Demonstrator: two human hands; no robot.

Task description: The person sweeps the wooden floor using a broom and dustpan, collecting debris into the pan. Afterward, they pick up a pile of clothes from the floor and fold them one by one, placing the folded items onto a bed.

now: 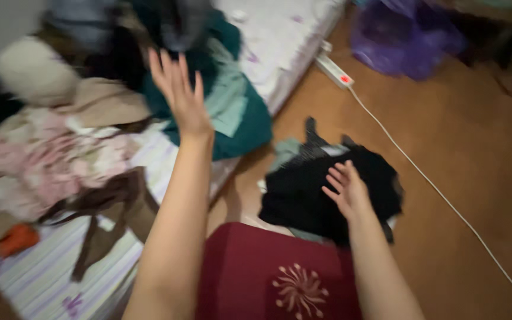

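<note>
My left hand [179, 95] is raised with fingers spread above a heap of clothes on the mattress [42, 278], nearest a teal garment [238, 112]; it holds nothing. My right hand [346, 191] lies flat, fingers apart, on a black garment [303, 195] that tops a small pile of clothes on the wooden floor [457, 154]. My dark red clothing with a pale flower pattern [268, 278] fills the bottom centre. The picture is blurred by motion.
The mattress carries pink [48, 166], beige [99, 101], brown [114, 207] and orange [16, 237] clothes. A white power strip [335, 71] lies on the floor with its cable [445, 195] running to the lower right. A purple bag [404, 35] sits at the top right.
</note>
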